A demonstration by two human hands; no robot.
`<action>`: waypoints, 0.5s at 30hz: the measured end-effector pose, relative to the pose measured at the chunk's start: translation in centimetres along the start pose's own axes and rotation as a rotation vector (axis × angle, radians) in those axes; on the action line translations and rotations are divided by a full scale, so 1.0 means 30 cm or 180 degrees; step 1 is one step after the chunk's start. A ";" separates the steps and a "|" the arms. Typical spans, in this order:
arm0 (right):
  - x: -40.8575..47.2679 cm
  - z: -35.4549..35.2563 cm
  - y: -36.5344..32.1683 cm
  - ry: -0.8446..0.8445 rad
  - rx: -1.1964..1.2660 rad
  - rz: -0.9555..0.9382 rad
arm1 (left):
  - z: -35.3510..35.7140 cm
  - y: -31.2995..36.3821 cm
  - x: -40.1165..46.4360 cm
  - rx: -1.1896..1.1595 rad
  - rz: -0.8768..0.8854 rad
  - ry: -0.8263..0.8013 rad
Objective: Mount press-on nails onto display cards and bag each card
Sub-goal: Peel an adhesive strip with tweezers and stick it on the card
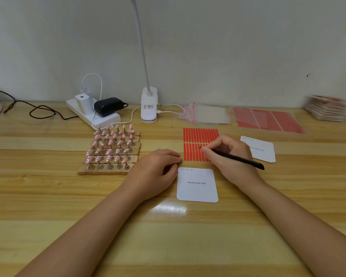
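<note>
A white display card (197, 185) printed "Handmade Nail" lies on the wooden table in front of me. My left hand (157, 170) rests on the table at the card's upper left corner, fingers curled, holding nothing. My right hand (227, 154) grips black tweezers (236, 157) like a pen, their tip on a sheet of red adhesive strips (199, 136). Several pink press-on nails (112, 145) stand on small stems in wooden holder strips to the left. More white cards (262, 149) lie to the right.
Along the back wall sit a white power strip (92, 113) with chargers, a clip lamp (149, 105), clear bags (206, 113), more red adhesive sheets (266, 119) and a stack of bagged cards (328, 108). A black cable (38, 111) runs at the left.
</note>
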State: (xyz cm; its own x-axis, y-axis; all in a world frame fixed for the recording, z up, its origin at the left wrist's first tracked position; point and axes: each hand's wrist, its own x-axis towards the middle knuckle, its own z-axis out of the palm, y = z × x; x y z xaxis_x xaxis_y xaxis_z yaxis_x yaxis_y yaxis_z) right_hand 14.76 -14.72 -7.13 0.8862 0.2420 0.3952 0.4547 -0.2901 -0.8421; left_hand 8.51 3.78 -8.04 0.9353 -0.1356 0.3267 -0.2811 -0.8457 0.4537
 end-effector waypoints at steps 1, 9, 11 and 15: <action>0.002 -0.003 0.000 0.0072 0.0083 0.0044 | 0.000 0.000 0.000 0.0013 0.0010 -0.0008; -0.020 -0.005 -0.005 -0.0639 -0.0251 -0.0366 | 0.000 0.002 -0.002 0.0030 0.0020 0.0019; -0.019 -0.004 -0.005 -0.0823 -0.0406 -0.0532 | 0.000 0.002 -0.003 0.0036 0.0009 0.0019; -0.015 0.000 0.002 -0.0909 -0.0564 -0.0689 | -0.001 0.001 -0.002 0.0031 -0.0006 0.0010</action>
State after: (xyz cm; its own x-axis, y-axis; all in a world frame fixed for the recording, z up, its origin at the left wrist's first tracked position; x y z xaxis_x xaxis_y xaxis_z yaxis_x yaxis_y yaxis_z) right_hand 14.39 -14.83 -7.35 0.7191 0.5555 0.4175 0.6587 -0.3534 -0.6643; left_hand 8.44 3.77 -8.02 0.9352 -0.1323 0.3285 -0.2772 -0.8509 0.4462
